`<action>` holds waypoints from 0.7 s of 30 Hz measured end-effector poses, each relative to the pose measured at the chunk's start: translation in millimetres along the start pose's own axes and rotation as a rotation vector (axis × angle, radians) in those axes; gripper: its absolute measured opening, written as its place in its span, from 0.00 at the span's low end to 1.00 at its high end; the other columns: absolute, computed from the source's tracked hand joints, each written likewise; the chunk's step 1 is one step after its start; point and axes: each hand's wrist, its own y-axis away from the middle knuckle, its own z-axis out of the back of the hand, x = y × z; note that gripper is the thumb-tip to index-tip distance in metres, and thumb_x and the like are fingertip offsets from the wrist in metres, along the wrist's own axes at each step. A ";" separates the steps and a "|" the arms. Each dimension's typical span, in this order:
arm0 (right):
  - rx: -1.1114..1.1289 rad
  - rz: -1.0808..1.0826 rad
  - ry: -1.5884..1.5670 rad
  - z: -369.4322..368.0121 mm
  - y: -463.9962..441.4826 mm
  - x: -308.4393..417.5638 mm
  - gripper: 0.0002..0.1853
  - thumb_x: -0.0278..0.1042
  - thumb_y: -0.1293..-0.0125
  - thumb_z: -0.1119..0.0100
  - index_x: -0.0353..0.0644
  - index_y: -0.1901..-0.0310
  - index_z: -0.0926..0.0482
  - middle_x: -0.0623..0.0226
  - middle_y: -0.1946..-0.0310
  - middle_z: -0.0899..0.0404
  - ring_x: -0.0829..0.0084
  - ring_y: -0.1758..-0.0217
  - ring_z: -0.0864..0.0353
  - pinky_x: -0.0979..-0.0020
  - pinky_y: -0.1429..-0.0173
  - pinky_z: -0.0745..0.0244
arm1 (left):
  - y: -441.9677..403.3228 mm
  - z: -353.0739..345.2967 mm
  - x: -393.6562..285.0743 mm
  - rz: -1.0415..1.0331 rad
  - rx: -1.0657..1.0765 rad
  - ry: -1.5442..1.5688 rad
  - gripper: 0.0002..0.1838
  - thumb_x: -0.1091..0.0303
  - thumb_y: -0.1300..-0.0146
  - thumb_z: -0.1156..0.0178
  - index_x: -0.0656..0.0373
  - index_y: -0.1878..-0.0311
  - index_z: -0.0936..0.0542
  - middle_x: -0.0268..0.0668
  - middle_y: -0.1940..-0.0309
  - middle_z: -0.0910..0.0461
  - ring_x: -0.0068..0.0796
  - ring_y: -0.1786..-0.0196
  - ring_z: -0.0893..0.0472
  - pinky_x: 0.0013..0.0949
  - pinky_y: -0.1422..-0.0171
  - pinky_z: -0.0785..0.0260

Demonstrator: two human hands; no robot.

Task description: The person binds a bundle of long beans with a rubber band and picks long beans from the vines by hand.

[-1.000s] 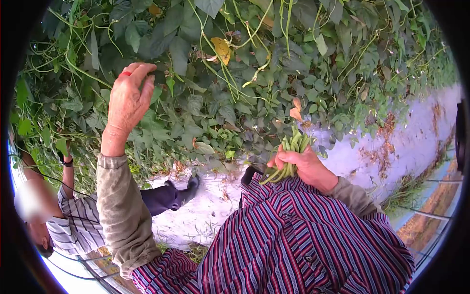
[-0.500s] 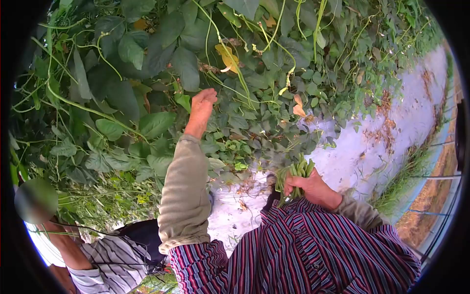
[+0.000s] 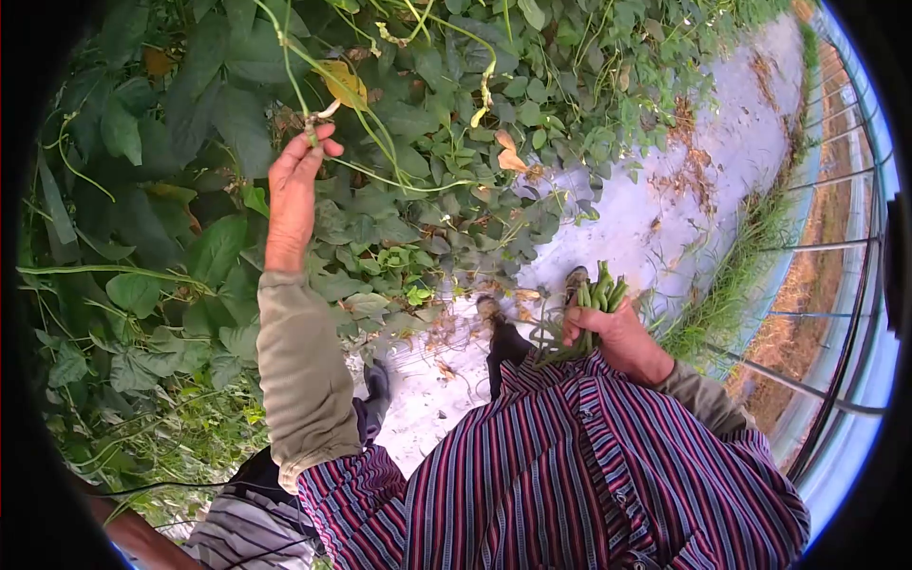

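My left hand (image 3: pixel 296 185) is raised into the climbing bean plants, with thumb and fingers closed on a thin green vine stem (image 3: pixel 310 128) near its knobbly node. Just above the fingertips are a short pale pod (image 3: pixel 328 110) and a yellow leaf (image 3: pixel 342 84). Low on the right, in front of my body, my right hand (image 3: pixel 617 334) is wrapped round a bunch of green bean pods (image 3: pixel 597 293). Their upper ends stick out above the fist, while thinner strands hang out on its left side.
Dense bean foliage (image 3: pixel 218 247) fills the left and top. Pale ground sheeting (image 3: pixel 579 237) with dry leaves runs along the right, edged by grass (image 3: pixel 712 294) and a metal-pipe frame (image 3: pixel 817 247). At lower left, another person's striped clothing (image 3: pixel 252 527) is close to my arm.
My left hand has moved up into the vines and now pinches a stem. The view has shifted right. My right hand keeps its bunch of bean pods. The other person shows less.
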 end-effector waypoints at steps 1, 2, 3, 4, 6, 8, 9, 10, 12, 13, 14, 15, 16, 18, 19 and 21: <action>0.046 0.016 0.063 0.6 -3.2 1.7 0.04 0.25 0.43 0.41 0.38 0.69 0.27 0.66 0.79 0.25 0.73 0.75 0.23 0.70 0.66 0.25 | 5.8 7.2 -9.3 0.022 -0.001 0.048 0.16 0.71 0.33 0.53 0.66 0.45 0.25 0.32 0.63 0.22 0.21 0.55 0.26 0.26 0.40 0.40; 0.096 0.030 0.122 3.3 -4.5 5.2 0.03 0.26 0.44 0.40 0.39 0.71 0.25 0.66 0.80 0.23 0.74 0.76 0.22 0.72 0.66 0.25 | 10.9 11.5 -22.4 0.046 -0.003 0.091 0.17 0.70 0.33 0.52 0.68 0.44 0.26 0.32 0.64 0.23 0.24 0.55 0.25 0.29 0.39 0.38; 0.115 0.042 0.132 5.7 -7.0 6.1 0.05 0.27 0.44 0.40 0.40 0.74 0.25 0.67 0.81 0.23 0.75 0.77 0.22 0.74 0.67 0.26 | 17.0 12.1 -39.4 0.041 -0.032 0.148 0.18 0.70 0.33 0.52 0.71 0.44 0.28 0.33 0.66 0.24 0.24 0.59 0.25 0.29 0.44 0.36; 0.126 0.033 0.135 10.6 -9.2 9.3 0.05 0.27 0.44 0.40 0.40 0.74 0.25 0.67 0.81 0.23 0.75 0.77 0.22 0.74 0.67 0.26 | 22.2 12.2 -55.3 0.029 -0.061 0.175 0.19 0.70 0.33 0.53 0.72 0.43 0.29 0.31 0.70 0.28 0.23 0.65 0.28 0.28 0.49 0.36; 0.198 0.043 0.177 22.6 -11.7 16.3 0.05 0.27 0.44 0.40 0.39 0.74 0.25 0.68 0.80 0.23 0.75 0.77 0.22 0.73 0.67 0.26 | 30.8 10.4 -83.6 0.003 -0.076 0.306 0.19 0.71 0.34 0.54 0.72 0.43 0.30 0.28 0.76 0.34 0.19 0.74 0.35 0.24 0.61 0.39; 0.249 0.050 0.163 37.0 -12.0 27.9 0.04 0.27 0.43 0.40 0.40 0.72 0.25 0.69 0.80 0.23 0.76 0.76 0.22 0.73 0.66 0.26 | 35.5 2.9 -109.4 0.034 -0.166 0.377 0.18 0.73 0.35 0.56 0.71 0.46 0.28 0.26 0.79 0.40 0.17 0.79 0.42 0.23 0.71 0.48; 0.273 0.055 0.153 42.8 -11.8 31.9 0.04 0.27 0.43 0.40 0.40 0.71 0.26 0.69 0.80 0.23 0.76 0.76 0.22 0.73 0.66 0.26 | 35.1 4.7 -113.8 0.051 -0.125 0.482 0.15 0.74 0.36 0.57 0.68 0.49 0.27 0.26 0.80 0.43 0.16 0.81 0.46 0.23 0.75 0.53; 0.293 0.060 0.141 51.6 -11.6 36.9 0.04 0.26 0.42 0.40 0.40 0.70 0.26 0.69 0.80 0.23 0.76 0.76 0.22 0.73 0.66 0.25 | 33.5 2.0 -117.6 0.046 -0.120 0.466 0.15 0.74 0.36 0.57 0.68 0.49 0.27 0.26 0.80 0.43 0.16 0.81 0.46 0.23 0.75 0.53; 0.314 0.079 0.134 68.8 -10.2 45.4 0.04 0.26 0.42 0.41 0.40 0.68 0.27 0.69 0.80 0.24 0.76 0.76 0.22 0.71 0.67 0.25 | 35.2 -8.5 -118.5 0.108 -0.095 0.568 0.13 0.75 0.36 0.58 0.64 0.53 0.26 0.26 0.80 0.44 0.16 0.81 0.46 0.23 0.76 0.53; 0.328 0.090 0.119 76.8 -9.5 51.4 0.04 0.25 0.42 0.41 0.39 0.69 0.27 0.67 0.80 0.24 0.74 0.77 0.23 0.71 0.68 0.25 | 37.0 -17.3 -118.2 0.109 -0.094 0.560 0.13 0.75 0.36 0.58 0.64 0.53 0.26 0.26 0.80 0.44 0.16 0.81 0.46 0.23 0.76 0.53; 0.340 0.103 0.106 84.0 -8.7 57.0 0.03 0.23 0.42 0.42 0.37 0.71 0.27 0.65 0.81 0.25 0.73 0.77 0.23 0.71 0.69 0.26 | 39.5 -26.5 -117.1 0.166 -0.190 0.573 0.12 0.75 0.36 0.58 0.63 0.55 0.26 0.26 0.80 0.42 0.16 0.82 0.46 0.24 0.76 0.52; 0.340 0.106 0.102 91.7 -7.5 62.4 0.03 0.23 0.42 0.42 0.37 0.71 0.27 0.65 0.81 0.25 0.73 0.77 0.23 0.71 0.69 0.26 | 41.8 -37.1 -114.2 0.223 -0.285 0.588 0.11 0.76 0.36 0.58 0.61 0.56 0.26 0.26 0.80 0.41 0.16 0.82 0.45 0.24 0.76 0.51; 0.348 0.098 0.077 95.2 -5.3 65.8 0.03 0.23 0.42 0.42 0.37 0.71 0.27 0.65 0.80 0.25 0.73 0.77 0.23 0.71 0.69 0.27 | 45.2 -43.5 -107.7 0.225 -0.279 0.589 0.11 0.76 0.36 0.58 0.61 0.56 0.26 0.26 0.80 0.41 0.16 0.82 0.45 0.24 0.76 0.51; 0.354 0.086 0.045 110.0 -2.3 72.8 0.04 0.23 0.41 0.42 0.38 0.71 0.27 0.65 0.80 0.24 0.73 0.77 0.23 0.71 0.70 0.27 | 56.2 -62.3 -92.5 0.332 -0.462 0.550 0.10 0.75 0.36 0.56 0.59 0.56 0.26 0.29 0.78 0.33 0.17 0.81 0.41 0.24 0.75 0.47; 0.387 0.081 0.071 117.4 -2.7 74.5 0.04 0.23 0.41 0.42 0.38 0.70 0.27 0.65 0.79 0.24 0.74 0.77 0.24 0.71 0.70 0.28 | 64.2 -78.4 -86.3 0.343 -0.489 0.491 0.10 0.75 0.35 0.55 0.59 0.55 0.26 0.31 0.75 0.29 0.18 0.79 0.39 0.24 0.74 0.45; 0.431 0.096 0.085 126.9 -2.8 79.0 0.03 0.23 0.41 0.42 0.37 0.69 0.26 0.66 0.79 0.24 0.75 0.77 0.24 0.72 0.71 0.29 | 84.7 -118.1 -80.4 0.372 -0.462 0.442 0.10 0.74 0.35 0.52 0.59 0.53 0.26 0.37 0.67 0.21 0.20 0.76 0.34 0.24 0.71 0.41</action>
